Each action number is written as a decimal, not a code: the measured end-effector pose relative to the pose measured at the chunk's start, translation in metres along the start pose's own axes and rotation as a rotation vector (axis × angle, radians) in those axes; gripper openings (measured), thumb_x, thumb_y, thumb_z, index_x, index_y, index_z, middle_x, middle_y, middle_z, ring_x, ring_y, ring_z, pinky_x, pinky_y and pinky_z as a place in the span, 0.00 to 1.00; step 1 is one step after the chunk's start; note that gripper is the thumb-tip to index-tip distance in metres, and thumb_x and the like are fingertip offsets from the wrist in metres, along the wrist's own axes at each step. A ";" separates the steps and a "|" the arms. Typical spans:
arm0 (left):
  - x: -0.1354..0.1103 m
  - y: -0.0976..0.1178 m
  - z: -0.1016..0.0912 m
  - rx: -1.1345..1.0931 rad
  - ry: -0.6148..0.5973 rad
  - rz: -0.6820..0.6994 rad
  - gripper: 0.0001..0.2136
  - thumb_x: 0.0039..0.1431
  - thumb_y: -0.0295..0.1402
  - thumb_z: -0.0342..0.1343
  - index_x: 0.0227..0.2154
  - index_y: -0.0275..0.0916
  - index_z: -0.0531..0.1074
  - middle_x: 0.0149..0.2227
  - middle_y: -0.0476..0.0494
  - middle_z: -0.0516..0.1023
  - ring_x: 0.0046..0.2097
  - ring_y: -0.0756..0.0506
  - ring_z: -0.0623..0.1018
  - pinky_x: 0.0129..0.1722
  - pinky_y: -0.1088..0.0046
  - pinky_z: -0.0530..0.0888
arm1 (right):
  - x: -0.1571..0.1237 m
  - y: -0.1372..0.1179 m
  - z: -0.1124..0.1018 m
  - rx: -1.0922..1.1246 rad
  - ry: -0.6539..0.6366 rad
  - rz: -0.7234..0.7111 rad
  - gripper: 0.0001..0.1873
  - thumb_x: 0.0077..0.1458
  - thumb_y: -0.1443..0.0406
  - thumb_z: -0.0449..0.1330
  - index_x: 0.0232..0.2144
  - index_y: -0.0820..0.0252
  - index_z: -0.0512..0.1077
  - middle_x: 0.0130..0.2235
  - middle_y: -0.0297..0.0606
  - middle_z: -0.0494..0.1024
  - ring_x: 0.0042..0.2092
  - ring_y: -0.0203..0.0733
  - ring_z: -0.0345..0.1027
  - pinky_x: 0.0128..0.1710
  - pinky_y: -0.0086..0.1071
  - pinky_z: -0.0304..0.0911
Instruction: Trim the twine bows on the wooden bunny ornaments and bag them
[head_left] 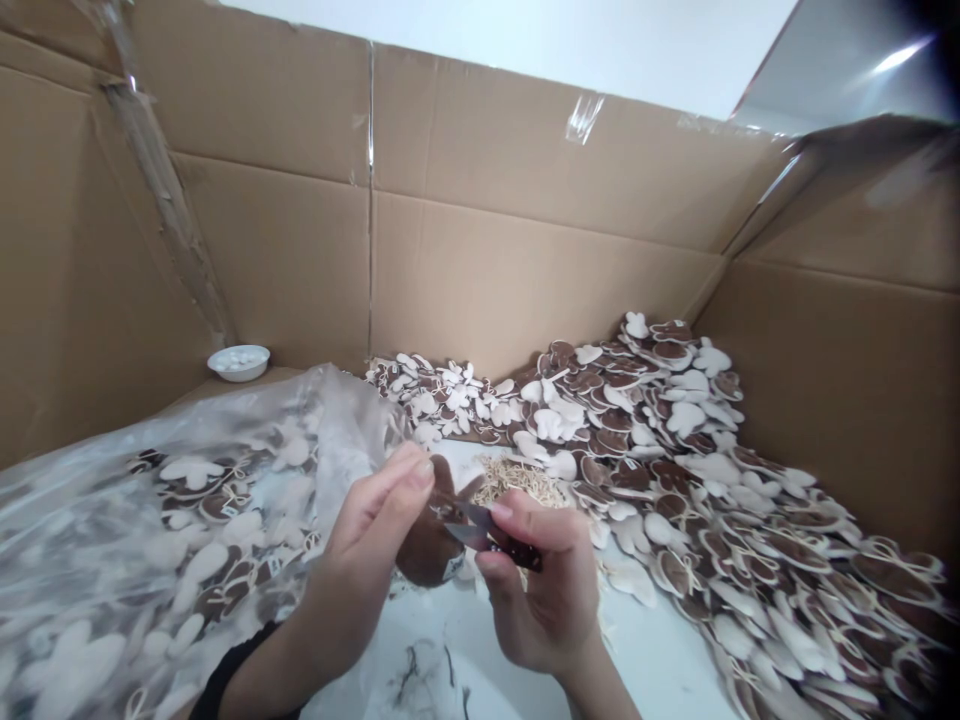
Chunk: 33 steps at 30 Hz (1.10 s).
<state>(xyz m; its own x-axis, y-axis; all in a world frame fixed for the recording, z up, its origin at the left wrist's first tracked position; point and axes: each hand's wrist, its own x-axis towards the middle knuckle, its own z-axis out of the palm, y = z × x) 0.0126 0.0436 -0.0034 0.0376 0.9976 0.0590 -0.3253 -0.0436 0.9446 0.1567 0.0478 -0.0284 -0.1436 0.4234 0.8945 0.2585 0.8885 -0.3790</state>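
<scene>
My left hand [375, 545] pinches the top of a brown bunny-shaped piece [427, 550] that has two long ears and a small pale tag at its lower edge. In my right hand [544, 585] is a pair of thread snips [472, 525] with a dark handle. The two blades are apart and point left, overlapping the front of the bunny piece near its neck. Whether they touch it or a thread there I cannot tell. Behind the snips lies a small heap of pale cord clippings [517, 480].
A large heap of brown and cream bunny shapes [615, 440] runs from the back down the right side. More lie under a clear plastic bag [330, 430] at left. A white bowl [238, 363] holds small white pieces. Cardboard walls [525, 270] surround the white tabletop [420, 640], with dark thread scraps.
</scene>
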 end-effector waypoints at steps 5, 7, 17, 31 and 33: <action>0.000 0.006 0.007 0.069 -0.032 0.092 0.15 0.60 0.40 0.52 0.21 0.38 0.65 0.25 0.50 0.64 0.28 0.49 0.65 0.29 0.76 0.66 | 0.003 0.000 -0.001 -0.084 -0.006 -0.038 0.06 0.63 0.64 0.51 0.42 0.59 0.63 0.25 0.33 0.67 0.22 0.35 0.59 0.18 0.28 0.54; 0.001 0.007 0.009 0.113 -0.088 0.129 0.16 0.62 0.40 0.48 0.21 0.38 0.63 0.25 0.50 0.60 0.28 0.50 0.62 0.28 0.76 0.65 | 0.003 0.000 -0.002 -0.129 -0.013 -0.059 0.06 0.63 0.64 0.51 0.42 0.60 0.63 0.24 0.33 0.67 0.21 0.35 0.58 0.18 0.28 0.54; 0.003 0.002 0.005 0.100 -0.183 0.143 0.17 0.64 0.40 0.46 0.21 0.38 0.59 0.26 0.51 0.56 0.26 0.51 0.58 0.24 0.77 0.61 | 0.002 0.002 -0.002 -0.214 -0.011 -0.087 0.06 0.63 0.65 0.50 0.40 0.60 0.63 0.26 0.35 0.69 0.22 0.35 0.61 0.17 0.27 0.55; 0.006 0.000 0.003 0.126 -0.198 0.177 0.16 0.65 0.39 0.45 0.23 0.38 0.62 0.27 0.51 0.59 0.30 0.50 0.62 0.30 0.77 0.64 | 0.000 0.003 0.000 -0.217 0.001 -0.099 0.05 0.63 0.66 0.50 0.40 0.61 0.63 0.24 0.32 0.67 0.20 0.34 0.59 0.16 0.27 0.54; 0.006 0.000 0.003 0.114 -0.210 0.159 0.16 0.66 0.40 0.45 0.23 0.39 0.61 0.27 0.51 0.58 0.29 0.50 0.61 0.29 0.77 0.63 | 0.000 0.003 0.000 -0.231 -0.003 -0.097 0.05 0.63 0.66 0.50 0.40 0.61 0.63 0.24 0.33 0.68 0.20 0.35 0.61 0.17 0.27 0.56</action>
<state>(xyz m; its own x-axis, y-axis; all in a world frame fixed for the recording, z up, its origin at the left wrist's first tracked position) 0.0157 0.0491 -0.0019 0.1935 0.9449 0.2642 -0.2352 -0.2167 0.9475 0.1572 0.0504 -0.0292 -0.1808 0.3392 0.9232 0.4552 0.8609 -0.2272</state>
